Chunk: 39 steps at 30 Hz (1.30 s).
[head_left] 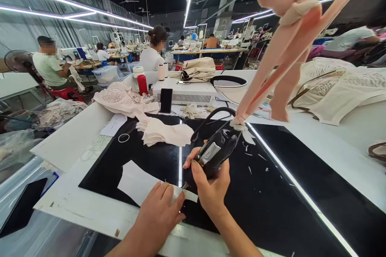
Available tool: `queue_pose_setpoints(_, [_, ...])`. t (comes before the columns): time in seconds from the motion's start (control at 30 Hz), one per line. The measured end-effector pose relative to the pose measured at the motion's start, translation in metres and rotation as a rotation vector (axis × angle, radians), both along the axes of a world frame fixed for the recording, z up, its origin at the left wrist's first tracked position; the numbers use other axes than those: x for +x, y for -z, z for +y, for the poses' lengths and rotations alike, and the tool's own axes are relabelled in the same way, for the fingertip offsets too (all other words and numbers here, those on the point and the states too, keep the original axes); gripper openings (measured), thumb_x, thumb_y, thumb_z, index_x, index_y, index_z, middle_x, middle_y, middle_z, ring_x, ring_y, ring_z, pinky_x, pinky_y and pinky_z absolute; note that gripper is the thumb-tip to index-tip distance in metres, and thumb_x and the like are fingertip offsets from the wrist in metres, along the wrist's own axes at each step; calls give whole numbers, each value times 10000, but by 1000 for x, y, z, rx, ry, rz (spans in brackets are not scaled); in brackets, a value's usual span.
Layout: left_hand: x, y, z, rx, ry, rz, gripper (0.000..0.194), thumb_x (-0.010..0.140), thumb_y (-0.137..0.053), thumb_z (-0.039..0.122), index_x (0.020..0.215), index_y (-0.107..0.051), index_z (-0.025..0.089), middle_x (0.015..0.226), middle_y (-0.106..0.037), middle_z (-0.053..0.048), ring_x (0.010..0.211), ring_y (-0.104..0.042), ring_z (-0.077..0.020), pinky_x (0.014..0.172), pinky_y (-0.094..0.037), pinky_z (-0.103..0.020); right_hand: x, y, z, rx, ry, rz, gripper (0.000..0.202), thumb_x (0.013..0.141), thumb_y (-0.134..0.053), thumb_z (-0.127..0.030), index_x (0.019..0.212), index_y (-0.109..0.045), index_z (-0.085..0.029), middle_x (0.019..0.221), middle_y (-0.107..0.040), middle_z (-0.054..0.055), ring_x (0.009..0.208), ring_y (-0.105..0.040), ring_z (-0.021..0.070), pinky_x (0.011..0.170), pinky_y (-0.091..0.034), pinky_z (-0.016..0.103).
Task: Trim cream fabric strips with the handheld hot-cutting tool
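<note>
My right hand [211,188] is wrapped round a black handheld electric trimmer [215,152] with a silver label and a cord. The trimmer's narrow tip points down at the edge of a flat white piece [137,182], cloth or card, I cannot tell which. My left hand [161,204] holds that piece against the black tabletop [250,209], thumb and fingers close together on it, right beside the tip. Pink fabric strips [277,60], knotted, run down from above to the trimmer's top end. Behind my hands lies a stack of cream cut pieces [165,130].
Thin white offcuts [249,170] are scattered right of the trimmer. A phone [166,100] leans on a white box [185,92]; a red bottle [141,84] and lace garments [113,98] stand left of it. More cream garments [334,88] lie right. Other people sit at benches beyond.
</note>
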State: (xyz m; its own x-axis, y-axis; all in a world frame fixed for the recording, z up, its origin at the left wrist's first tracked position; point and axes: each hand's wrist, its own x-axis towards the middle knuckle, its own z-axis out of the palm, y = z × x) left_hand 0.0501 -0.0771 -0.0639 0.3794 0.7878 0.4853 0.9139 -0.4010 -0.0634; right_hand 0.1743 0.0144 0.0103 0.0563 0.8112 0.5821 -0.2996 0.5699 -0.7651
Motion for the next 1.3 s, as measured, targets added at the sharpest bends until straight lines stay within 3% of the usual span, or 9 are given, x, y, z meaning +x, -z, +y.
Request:
queue_pose_setpoints(0.2, [0,-1,1,-3,1,-10,553,818,-858,385,1254,-602,162,1057,-697,-125,993,-720,-317,889,-631,-507,-6,-2,2,0,-36,60,227,870,-693,-157,1007,-569,-288,812,-680,-56,590,-626,103,603,-559,262])
queue_pose_setpoints(0.43, [0,-3,0,-4,8,-13,620,746,-915,364,1244,-602,167,1041,-697,-117,974,-724,-321,869,-640,-500,-12,0,2,1,-27,14,249,861,-684,-142,1024,-566,-288,808,-664,-61,585,-609,99,576,-535,247])
queue_pose_setpoints(0.9, [-1,3,0,98,24,-44,262,996,-606,297,1215,-625,155,1073,-718,-122,1022,-726,-292,890,-637,-455,-19,-7,2,-21,-58,56,240,834,-711,-163,979,-556,-275,784,-674,-64,540,-586,95,549,-542,247])
queue_pose_setpoints(1.3, [1,5,-3,131,-14,-80,227,1034,-559,332,1194,-638,192,1094,-716,-82,1055,-704,-260,959,-592,-442,-20,-3,2,-5,-19,1,234,839,-691,-160,998,-559,-270,793,-675,-59,563,-630,104,555,-558,248])
